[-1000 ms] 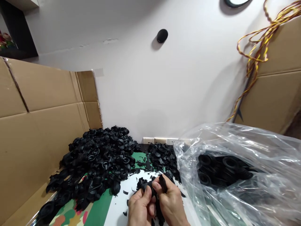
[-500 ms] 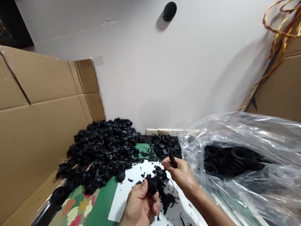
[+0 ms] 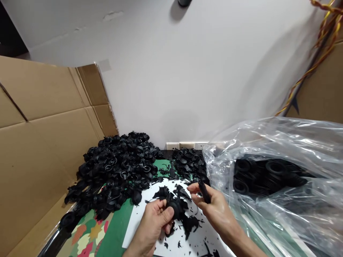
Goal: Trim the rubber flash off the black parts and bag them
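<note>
My left hand [image 3: 154,223] pinches a rounded black rubber piece [image 3: 175,207] between thumb and fingers, low over a white sheet [image 3: 134,225]. Just beyond those fingertips is a ribbed black rubber bellows [image 3: 163,192]; whether it touches the hand I cannot tell. My right hand [image 3: 218,207], to the right of the left one, is closed around a slim black pen-like tool [image 3: 204,191] lying across the fingers. A small shiny spot shows by its fingertips, too small to name. Black rubber scraps [image 3: 191,225] lie on the sheet between the hands.
A large heap of black rubber parts [image 3: 118,167] rises at the left beside a cardboard wall [image 3: 53,107]. More scraps [image 3: 189,160] lie at the back below wall sockets [image 3: 187,145]. At right, a clear plastic bag [image 3: 294,139] holds several black ribbed bellows [image 3: 270,176].
My left hand held a ribbed bellows upright; now it grips a rounded piece, and a ribbed bellows shows beyond the fingers. My right hand has moved slightly right, fingers more extended. The view has shifted.
</note>
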The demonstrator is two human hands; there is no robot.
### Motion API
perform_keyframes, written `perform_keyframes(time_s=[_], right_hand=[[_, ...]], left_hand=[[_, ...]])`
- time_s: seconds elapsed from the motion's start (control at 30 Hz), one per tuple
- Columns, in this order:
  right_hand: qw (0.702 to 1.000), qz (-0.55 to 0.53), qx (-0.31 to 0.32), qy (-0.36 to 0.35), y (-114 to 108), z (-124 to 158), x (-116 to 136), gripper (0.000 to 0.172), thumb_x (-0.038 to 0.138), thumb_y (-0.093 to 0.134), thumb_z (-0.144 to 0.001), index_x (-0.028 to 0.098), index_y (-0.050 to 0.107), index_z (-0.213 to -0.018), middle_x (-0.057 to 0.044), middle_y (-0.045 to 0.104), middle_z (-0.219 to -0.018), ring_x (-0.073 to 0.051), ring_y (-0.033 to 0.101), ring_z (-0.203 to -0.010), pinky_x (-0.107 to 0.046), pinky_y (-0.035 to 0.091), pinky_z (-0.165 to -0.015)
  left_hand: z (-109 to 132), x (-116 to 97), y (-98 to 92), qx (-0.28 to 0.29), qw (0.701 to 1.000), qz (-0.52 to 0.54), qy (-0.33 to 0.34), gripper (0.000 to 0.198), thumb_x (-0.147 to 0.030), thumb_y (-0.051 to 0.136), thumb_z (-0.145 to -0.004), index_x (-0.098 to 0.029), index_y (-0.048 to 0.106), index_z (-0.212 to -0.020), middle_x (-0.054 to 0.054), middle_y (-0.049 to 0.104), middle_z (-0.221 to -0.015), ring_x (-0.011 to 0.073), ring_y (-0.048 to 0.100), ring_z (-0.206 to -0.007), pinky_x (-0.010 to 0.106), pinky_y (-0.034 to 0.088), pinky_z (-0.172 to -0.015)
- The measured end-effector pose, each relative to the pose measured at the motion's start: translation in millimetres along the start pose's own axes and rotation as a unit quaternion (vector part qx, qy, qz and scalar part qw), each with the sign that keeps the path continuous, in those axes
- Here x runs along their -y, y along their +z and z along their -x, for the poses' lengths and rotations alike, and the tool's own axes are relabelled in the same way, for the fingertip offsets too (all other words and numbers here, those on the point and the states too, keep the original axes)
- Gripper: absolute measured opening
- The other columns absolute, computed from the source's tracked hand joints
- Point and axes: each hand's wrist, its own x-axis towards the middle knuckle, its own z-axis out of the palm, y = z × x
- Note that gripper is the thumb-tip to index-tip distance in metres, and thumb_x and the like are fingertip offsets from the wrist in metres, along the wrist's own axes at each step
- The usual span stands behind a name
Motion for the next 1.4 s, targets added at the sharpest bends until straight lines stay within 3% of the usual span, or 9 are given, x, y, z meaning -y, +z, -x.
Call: perform_keyframes(time_s=[0.1,0.23,0.4,0.53,0.67,0.83,1.1,1.27,1.4], right_hand=[[1.0,0.002,0.018,0.002,-1.0,1.3,-0.3,0.015,0.031,0.06,-0.066,0.019,0.066,-0.073,-0.002,0.063,-0.068,-0.018,0.054,-0.061,-0.028,0.039,-0.052],[0.997,-0.005,0.076,-0.016,-1.7,4.9,4.0,0.013,0.03,0.06,-0.067,0.019,0.065,-0.067,-0.001,0.061,-0.063,-0.018,0.054,-0.059,-0.029,0.042,-0.055],[0.976,-0.032,0.16,-0.141,-3.7,11.8,15.7,0.017,0.021,0.057,-0.074,0.022,0.072,-0.082,-0.007,0.064,-0.095,-0.023,0.06,-0.088,-0.035,0.047,-0.077],[0.962,-0.046,0.227,-0.145,-0.8,14.4,18.7,0.021,0.018,0.059,-0.075,0.027,0.075,-0.085,-0.007,0.064,-0.1,-0.022,0.06,-0.091,-0.033,0.048,-0.077],[0.972,-0.094,0.172,-0.128,10.3,13.7,10.1,0.011,0.027,0.064,-0.072,0.021,0.071,-0.065,-0.004,0.062,-0.077,-0.018,0.058,-0.068,-0.027,0.047,-0.06],[0.979,-0.102,0.095,-0.15,22.2,14.2,-0.8,0.02,0.033,0.062,-0.075,0.019,0.066,-0.061,-0.002,0.058,-0.069,-0.017,0.055,-0.065,-0.027,0.044,-0.062],[0.973,-0.089,0.154,-0.147,19.6,17.1,2.9,0.017,0.032,0.06,-0.076,0.019,0.069,-0.07,-0.004,0.062,-0.073,-0.018,0.058,-0.068,-0.028,0.045,-0.063],[0.977,0.034,0.065,-0.2,27.1,20.9,1.5,0.02,0.023,0.046,-0.079,0.019,0.052,-0.06,-0.001,0.055,-0.059,-0.014,0.052,-0.054,-0.023,0.041,-0.05],[0.927,0.21,-0.002,-0.311,29.7,17.3,-1.3,0.017,0.008,0.042,-0.074,0.02,0.045,-0.062,0.0,0.053,-0.056,-0.013,0.049,-0.048,-0.021,0.036,-0.046]], left_hand=[[-1.1,-6.3,0.2,-0.015,0.997,-0.069,0.022,0.037,-0.04,0.083,-0.05,-0.011,0.062,-0.057,-0.004,0.046,-0.049,0.0075,0.037,-0.046,0.02,0.028,-0.044],[-1.8,-8.8,-1.2,0.028,0.994,-0.105,0.033,0.032,-0.039,0.081,-0.055,-0.012,0.066,-0.064,-0.001,0.053,-0.056,0.0111,0.042,-0.053,0.022,0.032,-0.05],[1.4,-19.0,4.4,0.102,0.984,-0.14,0.028,0.024,-0.034,0.077,-0.061,-0.013,0.067,-0.067,-0.001,0.052,-0.059,0.0121,0.042,-0.056,0.021,0.031,-0.052],[3.4,-27.0,9.8,0.161,0.981,-0.111,-0.006,0.024,-0.032,0.077,-0.062,-0.013,0.072,-0.075,0.003,0.06,-0.07,0.015,0.047,-0.064,0.024,0.035,-0.06],[2.2,-16.4,7.5,0.098,0.995,-0.027,-0.025,0.032,-0.032,0.085,-0.047,-0.012,0.07,-0.067,0.0,0.055,-0.061,0.0121,0.042,-0.058,0.021,0.028,-0.053],[4.1,-1.1,12.3,0.019,0.997,0.074,-0.029,0.025,-0.026,0.084,-0.05,-0.012,0.068,-0.064,-0.003,0.048,-0.053,0.0094,0.036,-0.053,0.02,0.026,-0.051],[8.1,2.6,11.2,0.026,0.996,0.086,-0.013,0.03,-0.026,0.085,-0.049,-0.012,0.062,-0.063,-0.002,0.049,-0.056,0.0096,0.039,-0.054,0.02,0.027,-0.051],[8.2,8.5,13.1,0.037,0.997,0.064,-0.007,0.033,-0.038,0.08,-0.058,-0.012,0.06,-0.06,-0.002,0.046,-0.051,0.0084,0.037,-0.048,0.021,0.024,-0.047],[9.3,5.7,18.8,0.025,0.999,0.029,-0.018,0.037,-0.044,0.075,-0.064,-0.013,0.055,-0.06,-0.006,0.041,-0.044,0.0053,0.03,-0.039,0.022,0.016,-0.042]])
